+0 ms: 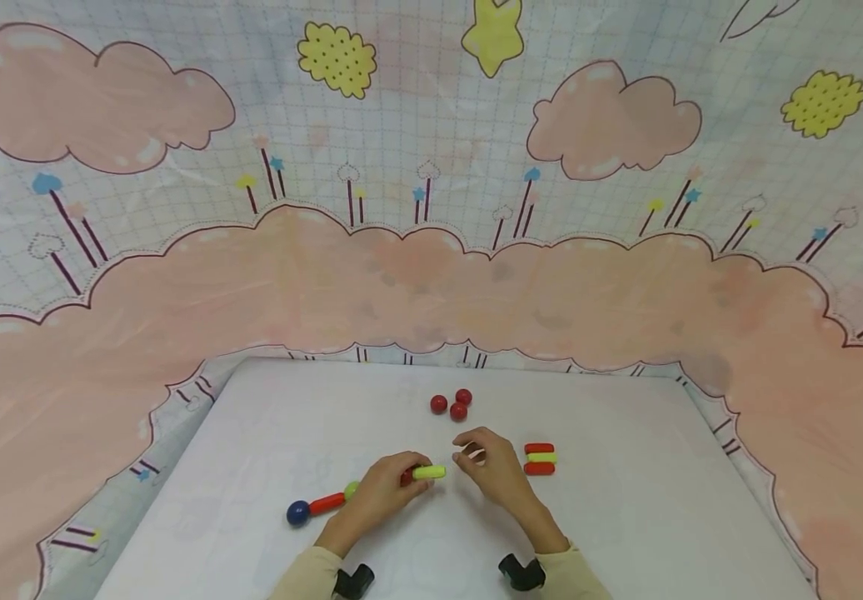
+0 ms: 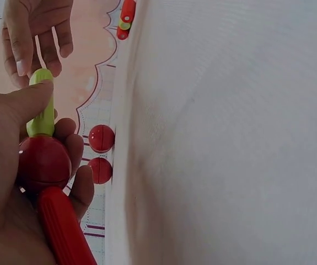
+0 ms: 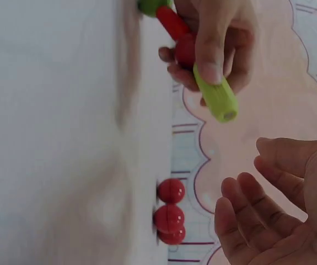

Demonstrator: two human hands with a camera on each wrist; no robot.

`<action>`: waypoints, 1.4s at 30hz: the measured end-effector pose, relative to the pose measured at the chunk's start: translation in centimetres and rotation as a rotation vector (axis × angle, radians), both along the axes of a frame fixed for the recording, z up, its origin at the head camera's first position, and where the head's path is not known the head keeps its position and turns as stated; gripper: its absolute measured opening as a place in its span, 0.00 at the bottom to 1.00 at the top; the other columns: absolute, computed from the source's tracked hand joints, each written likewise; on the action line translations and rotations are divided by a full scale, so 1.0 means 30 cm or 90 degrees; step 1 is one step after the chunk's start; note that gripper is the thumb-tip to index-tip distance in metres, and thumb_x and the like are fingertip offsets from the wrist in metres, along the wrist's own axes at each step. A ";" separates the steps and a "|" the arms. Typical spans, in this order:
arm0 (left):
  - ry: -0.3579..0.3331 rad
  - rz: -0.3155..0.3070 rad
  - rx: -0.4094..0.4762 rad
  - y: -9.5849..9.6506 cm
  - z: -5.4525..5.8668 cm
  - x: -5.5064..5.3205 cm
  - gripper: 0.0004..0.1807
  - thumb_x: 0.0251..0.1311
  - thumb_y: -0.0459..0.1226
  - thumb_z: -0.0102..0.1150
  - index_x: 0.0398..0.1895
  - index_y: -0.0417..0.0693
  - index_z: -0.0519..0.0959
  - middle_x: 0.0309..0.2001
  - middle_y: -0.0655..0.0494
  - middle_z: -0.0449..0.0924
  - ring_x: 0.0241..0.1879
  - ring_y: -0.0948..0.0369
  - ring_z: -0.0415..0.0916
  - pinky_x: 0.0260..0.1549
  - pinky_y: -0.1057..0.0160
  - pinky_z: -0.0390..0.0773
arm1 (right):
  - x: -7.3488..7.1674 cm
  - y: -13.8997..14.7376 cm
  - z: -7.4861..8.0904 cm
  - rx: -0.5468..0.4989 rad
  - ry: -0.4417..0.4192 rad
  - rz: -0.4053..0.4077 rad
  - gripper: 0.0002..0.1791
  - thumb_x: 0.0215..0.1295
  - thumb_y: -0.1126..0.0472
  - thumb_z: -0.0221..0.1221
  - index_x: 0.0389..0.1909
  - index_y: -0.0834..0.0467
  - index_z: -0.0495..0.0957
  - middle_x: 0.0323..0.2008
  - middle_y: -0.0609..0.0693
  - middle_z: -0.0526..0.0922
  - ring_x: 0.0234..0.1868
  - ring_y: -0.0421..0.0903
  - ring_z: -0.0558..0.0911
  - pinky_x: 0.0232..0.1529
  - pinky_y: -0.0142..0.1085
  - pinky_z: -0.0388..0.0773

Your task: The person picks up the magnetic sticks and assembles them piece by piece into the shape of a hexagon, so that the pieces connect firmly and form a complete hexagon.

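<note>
Grip, L. hand (image 1: 386, 487): clamped on the joined assy (image 1: 326, 503); thumb lies along yellow-grn rod (image 2: 41, 113), fingers curl round red ball (image 2: 45, 161). Grip, R. hand (image 1: 497, 473): fingers apart, loosely bent, nothing between them; near the rod's free tip, no contact.

Location: assy in L. hand, above white table (image 1: 626, 517), trailing to person's left. Order from far end: blue ball (image 1: 298, 513), outer red rod (image 1: 328, 502), grn ball (image 1: 352, 490), inner red rod (image 2: 64, 226), then the held ball and rod. Whether blue ball bears on table: cannot tell.

Handling (est.): parts prob. hard plastic, light, stiff. Balls glossy, liable to slip or roll; rods grooved, better purchase. Breakage risk low; joints prob. weakest pts., may sag or part if assy is held by one end only. Rod tip shows small grey spot, poss. magnet, unconfirmed. Rec. hold: across the ball/rod joint, or rod at mid-length, tip left clear.

Also on table: three loose red balls (image 1: 458, 412), grouped far side; two loose red rods (image 1: 540, 448) w/ loose yellow-grn rod (image 1: 541, 458) between, right of R. hand.
</note>
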State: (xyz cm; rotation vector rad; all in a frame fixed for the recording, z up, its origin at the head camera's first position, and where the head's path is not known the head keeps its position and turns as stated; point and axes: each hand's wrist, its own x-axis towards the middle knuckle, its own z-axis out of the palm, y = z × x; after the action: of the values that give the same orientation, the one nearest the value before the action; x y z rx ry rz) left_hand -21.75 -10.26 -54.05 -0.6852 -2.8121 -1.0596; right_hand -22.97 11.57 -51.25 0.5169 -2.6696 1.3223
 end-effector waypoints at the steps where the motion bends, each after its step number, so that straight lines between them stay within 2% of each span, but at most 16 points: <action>1: -0.005 0.003 -0.003 0.000 0.000 0.000 0.12 0.61 0.45 0.65 0.47 0.57 0.81 0.41 0.67 0.82 0.38 0.70 0.72 0.42 0.65 0.77 | -0.006 0.006 0.001 0.000 0.003 -0.013 0.10 0.62 0.63 0.66 0.44 0.54 0.82 0.42 0.52 0.84 0.41 0.44 0.83 0.41 0.29 0.81; 4: -0.018 0.007 -0.008 -0.003 -0.001 0.000 0.13 0.61 0.46 0.65 0.48 0.58 0.81 0.42 0.67 0.82 0.39 0.69 0.72 0.44 0.64 0.78 | -0.026 0.021 0.001 -0.007 0.008 -0.045 0.11 0.60 0.64 0.67 0.44 0.54 0.81 0.43 0.54 0.84 0.41 0.45 0.83 0.40 0.29 0.81; 11: -0.043 0.009 -0.001 -0.006 0.002 0.000 0.14 0.62 0.49 0.63 0.50 0.59 0.80 0.43 0.68 0.82 0.39 0.69 0.72 0.45 0.63 0.78 | -0.081 0.034 -0.004 -0.018 0.007 -0.082 0.15 0.59 0.65 0.67 0.48 0.60 0.80 0.46 0.56 0.83 0.45 0.50 0.82 0.40 0.34 0.82; 24: -0.048 0.014 0.000 -0.008 -0.005 0.004 0.15 0.62 0.51 0.63 0.50 0.60 0.80 0.43 0.68 0.81 0.38 0.68 0.70 0.43 0.64 0.77 | -0.166 0.000 -0.064 -0.022 -0.060 -0.165 0.20 0.62 0.60 0.65 0.56 0.55 0.77 0.52 0.55 0.80 0.50 0.51 0.79 0.49 0.46 0.81; 33: -0.055 0.012 -0.001 -0.005 -0.003 0.011 0.15 0.63 0.50 0.62 0.50 0.60 0.80 0.44 0.67 0.81 0.40 0.68 0.71 0.46 0.61 0.78 | -0.208 -0.023 -0.103 -0.066 -0.104 -0.185 0.24 0.60 0.60 0.66 0.57 0.58 0.76 0.52 0.58 0.81 0.52 0.53 0.78 0.53 0.48 0.78; 42: -0.049 0.011 0.002 -0.004 -0.011 0.010 0.15 0.62 0.51 0.62 0.50 0.60 0.80 0.44 0.68 0.81 0.40 0.69 0.71 0.45 0.62 0.77 | -0.243 -0.040 -0.125 -0.053 -0.152 -0.207 0.24 0.63 0.58 0.66 0.60 0.56 0.75 0.54 0.57 0.79 0.55 0.53 0.78 0.57 0.48 0.78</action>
State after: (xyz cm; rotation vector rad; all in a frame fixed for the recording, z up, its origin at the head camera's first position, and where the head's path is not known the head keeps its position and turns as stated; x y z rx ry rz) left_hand -21.46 -10.37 -54.39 -0.6321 -2.8748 -1.1099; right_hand -30.25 10.37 -54.99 -0.0906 -2.7095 1.4617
